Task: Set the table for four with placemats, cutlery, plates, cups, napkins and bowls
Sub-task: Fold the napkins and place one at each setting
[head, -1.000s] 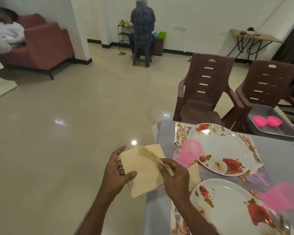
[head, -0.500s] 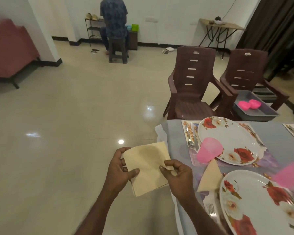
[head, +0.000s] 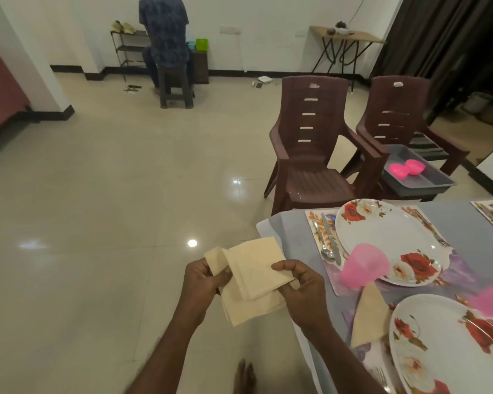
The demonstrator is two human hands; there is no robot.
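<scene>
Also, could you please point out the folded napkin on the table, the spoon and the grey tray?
Folded napkin [head: 370, 317], head view, middle of the tan triangle.
Spoon [head: 327, 253], head view, on its bowl.
Grey tray [head: 427, 182], head view, bare floor of the tray, beside the pink bowls.

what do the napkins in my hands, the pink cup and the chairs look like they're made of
Napkins: probably matte beige paper or thin cloth; they crease and fold softly between the left hand and right hand.
Pink cup: likely translucent plastic; light passes through its wall.
Chairs: apparently moulded brown plastic, with slotted backs and a dull sheen.
</scene>
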